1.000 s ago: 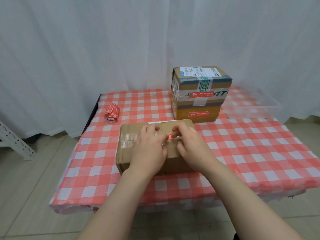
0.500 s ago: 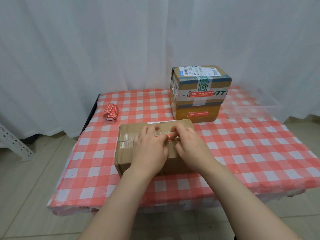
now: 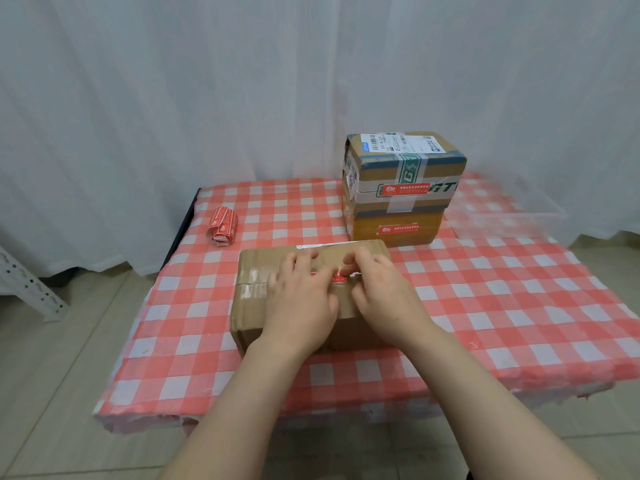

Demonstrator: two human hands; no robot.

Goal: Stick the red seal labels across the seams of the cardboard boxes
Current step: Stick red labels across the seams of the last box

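Centre frame, nearest: left hand (image 3: 299, 301) lies flat, fingers straight, pressing the red seal label (image 3: 333, 278) onto the near box (image 3: 256, 266) by its seam. Right hand (image 3: 384, 296) pinches the label's rt end. Label's thin, floppy, sticky, so prob. best held by the ends and smoothed outward. Further back: label roll (image 3: 223, 225) at left, stacked boxes (image 3: 381, 168) upper right, already sealed.

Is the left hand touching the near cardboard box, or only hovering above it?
Touching. The head view shows the left hand lying flat on top of the box, its fingers pressing on the red label.
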